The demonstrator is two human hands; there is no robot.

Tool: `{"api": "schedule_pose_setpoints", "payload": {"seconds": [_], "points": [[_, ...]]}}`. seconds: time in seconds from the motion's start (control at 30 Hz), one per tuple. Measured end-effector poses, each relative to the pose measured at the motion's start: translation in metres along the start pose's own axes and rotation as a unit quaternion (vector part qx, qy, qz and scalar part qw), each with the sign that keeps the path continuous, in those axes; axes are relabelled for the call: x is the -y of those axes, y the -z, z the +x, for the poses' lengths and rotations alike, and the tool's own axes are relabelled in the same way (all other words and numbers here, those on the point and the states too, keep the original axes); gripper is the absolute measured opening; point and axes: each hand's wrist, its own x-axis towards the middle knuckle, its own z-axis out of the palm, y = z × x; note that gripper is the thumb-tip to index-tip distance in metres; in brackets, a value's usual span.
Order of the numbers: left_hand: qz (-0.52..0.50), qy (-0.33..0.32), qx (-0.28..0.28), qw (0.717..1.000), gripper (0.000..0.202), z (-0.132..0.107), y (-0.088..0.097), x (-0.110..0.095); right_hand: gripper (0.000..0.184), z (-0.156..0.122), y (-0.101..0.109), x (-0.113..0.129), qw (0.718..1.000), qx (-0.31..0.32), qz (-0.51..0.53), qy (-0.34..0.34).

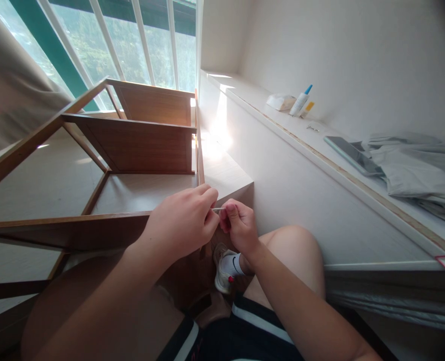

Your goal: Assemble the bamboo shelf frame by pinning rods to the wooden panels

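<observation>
My left hand (186, 218) is closed, with its fingertips pinched at one end of a thin, pale metal-looking rod (218, 208). At the other end, the curled fingers of my right hand (240, 223) grip the same rod. Only the short stretch between the hands shows, so its exact kind is hidden. Just beneath and beside my left hand is a brown wooden shelf unit (147, 148), with several panels and slim frame bars. My left wrist crosses in front of its near panel.
Along the right runs a white ledge (260, 103) carrying a tissue pack (281, 102), a white tube with a blue tip (299, 103), a small metal piece (313, 129), a phone (352, 154) and folded grey cloth (421, 165). A barred window (132, 45) and curtain (15, 75) stand beyond.
</observation>
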Motion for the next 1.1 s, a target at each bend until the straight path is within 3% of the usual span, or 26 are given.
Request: {"api": "schedule_pose_setpoints", "payload": {"seconds": [0.33, 0.77, 1.1], "points": [[0.003, 0.001, 0.0, 1.0, 0.01, -0.002, 0.001, -0.001, 0.052, -0.003, 0.0, 0.014, 0.998, -0.006, 0.027, -0.05], [0.008, -0.001, -0.003, 1.0, 0.01, -0.001, -0.001, 0.0, 0.054, 0.002, 0.003, 0.03, 0.984, 0.04, 0.101, -0.143], [0.001, 0.001, 0.0, 1.0, 0.011, 0.0, 0.0, -0.001, 0.052, 0.004, 0.009, 0.028, 0.988, 0.045, 0.084, -0.123]]}}
